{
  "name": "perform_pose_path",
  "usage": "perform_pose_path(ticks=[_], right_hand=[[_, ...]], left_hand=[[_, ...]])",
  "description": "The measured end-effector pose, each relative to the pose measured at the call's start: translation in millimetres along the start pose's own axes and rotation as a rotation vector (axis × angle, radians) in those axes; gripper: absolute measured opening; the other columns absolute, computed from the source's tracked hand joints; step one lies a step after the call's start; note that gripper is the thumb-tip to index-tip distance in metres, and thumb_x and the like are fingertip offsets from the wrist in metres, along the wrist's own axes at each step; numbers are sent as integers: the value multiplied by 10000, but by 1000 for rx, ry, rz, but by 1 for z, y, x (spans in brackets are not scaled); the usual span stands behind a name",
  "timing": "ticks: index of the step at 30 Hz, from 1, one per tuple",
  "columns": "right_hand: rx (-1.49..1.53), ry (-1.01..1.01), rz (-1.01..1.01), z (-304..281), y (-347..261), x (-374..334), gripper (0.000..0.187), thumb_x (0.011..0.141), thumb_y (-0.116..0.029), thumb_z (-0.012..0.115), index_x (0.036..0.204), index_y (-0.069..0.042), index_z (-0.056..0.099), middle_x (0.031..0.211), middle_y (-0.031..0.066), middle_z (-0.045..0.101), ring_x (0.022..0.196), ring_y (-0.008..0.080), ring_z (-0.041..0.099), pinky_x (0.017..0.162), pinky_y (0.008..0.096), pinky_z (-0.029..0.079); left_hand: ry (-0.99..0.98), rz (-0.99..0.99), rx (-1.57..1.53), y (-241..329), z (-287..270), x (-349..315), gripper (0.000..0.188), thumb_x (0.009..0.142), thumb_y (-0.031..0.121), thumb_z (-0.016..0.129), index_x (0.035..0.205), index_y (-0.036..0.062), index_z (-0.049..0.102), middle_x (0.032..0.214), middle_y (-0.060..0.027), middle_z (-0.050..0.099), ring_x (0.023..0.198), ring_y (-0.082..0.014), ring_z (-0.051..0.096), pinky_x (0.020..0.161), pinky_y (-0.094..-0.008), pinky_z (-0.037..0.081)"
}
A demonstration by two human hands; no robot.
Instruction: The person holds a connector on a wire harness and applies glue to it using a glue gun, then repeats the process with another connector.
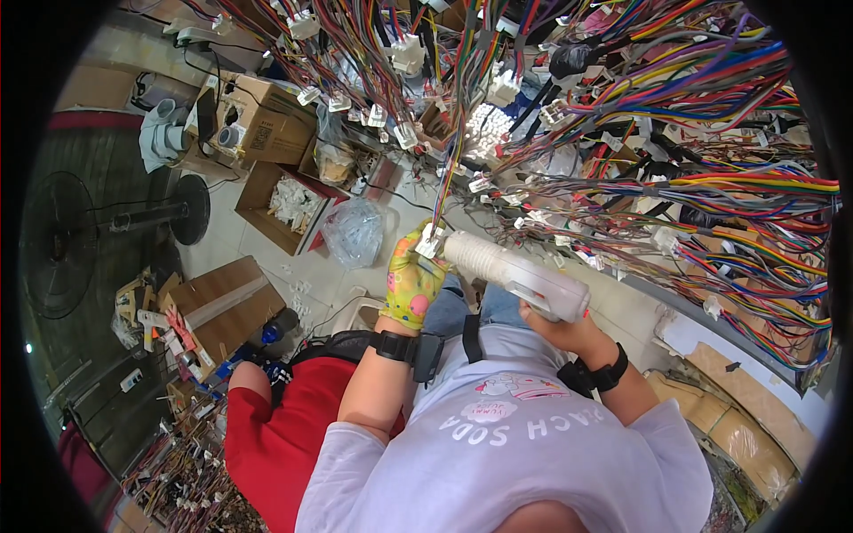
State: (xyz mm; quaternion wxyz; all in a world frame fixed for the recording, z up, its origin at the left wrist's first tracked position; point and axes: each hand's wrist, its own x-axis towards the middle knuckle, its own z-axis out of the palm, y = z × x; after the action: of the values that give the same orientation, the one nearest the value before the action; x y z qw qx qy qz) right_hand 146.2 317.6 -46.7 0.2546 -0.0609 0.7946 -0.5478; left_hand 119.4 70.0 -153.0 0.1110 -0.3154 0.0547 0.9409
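My left hand point(414, 286), in a yellow patterned glove, is closed around a white plastic wire connector point(430, 240). A bundle of thin coloured wires point(451, 169) runs up from that connector towards the hanging harnesses. In my right hand point(562, 327), which is bare, I grip a white handheld tool with a ribbed barrel point(514, 268); its exact kind is unclear. The barrel's front end points left, right beside the connector; whether they touch I cannot tell. My right fingers are partly hidden by the tool's body.
Wire harnesses point(711, 191) with white connectors hang across the top and right. A clear plastic bag point(354, 233) and an open carton of white parts point(283, 202) stand at left. A standing fan point(62, 244) is farther left. A person in red point(293, 435) sits close on my left.
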Motion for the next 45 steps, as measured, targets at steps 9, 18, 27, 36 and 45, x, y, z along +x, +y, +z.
perform_pose_path(ticks=[9,18,27,36,45], right_hand=[[-72,22,-37,1,-7,3,294,764,-136,691,1020,-2,637,886,139,670,805,220,653,728,313,505],[-69,27,-57,0,-7,3,273,757,-132,691,996,-11,643,815,118,671,724,203,647,677,310,505],[-78,47,-89,2,-9,4,234,755,-136,698,944,-8,644,803,126,668,725,209,657,658,309,503],[-146,44,-178,1,-14,6,208,755,-114,692,922,-3,639,765,118,664,687,192,652,629,297,499],[-155,17,-104,0,-17,5,276,759,-114,693,1009,-12,636,846,96,669,744,158,624,684,287,491]], left_hand=[[-40,2,33,1,2,-3,368,872,213,546,1170,-2,559,1086,-112,629,974,-223,605,872,-354,481],[-41,8,62,5,-6,-1,374,872,241,547,1168,13,572,1090,-99,632,974,-214,604,856,-350,478],[-68,-9,38,9,-5,0,345,887,226,534,1140,-5,571,1098,-110,626,1009,-211,590,909,-339,466],[-101,0,52,10,-5,1,324,882,200,545,1131,-5,572,1101,-114,627,1015,-217,592,937,-341,453],[-70,16,146,16,-19,6,331,875,216,570,1147,28,572,1098,-102,629,1008,-231,596,914,-366,467]])
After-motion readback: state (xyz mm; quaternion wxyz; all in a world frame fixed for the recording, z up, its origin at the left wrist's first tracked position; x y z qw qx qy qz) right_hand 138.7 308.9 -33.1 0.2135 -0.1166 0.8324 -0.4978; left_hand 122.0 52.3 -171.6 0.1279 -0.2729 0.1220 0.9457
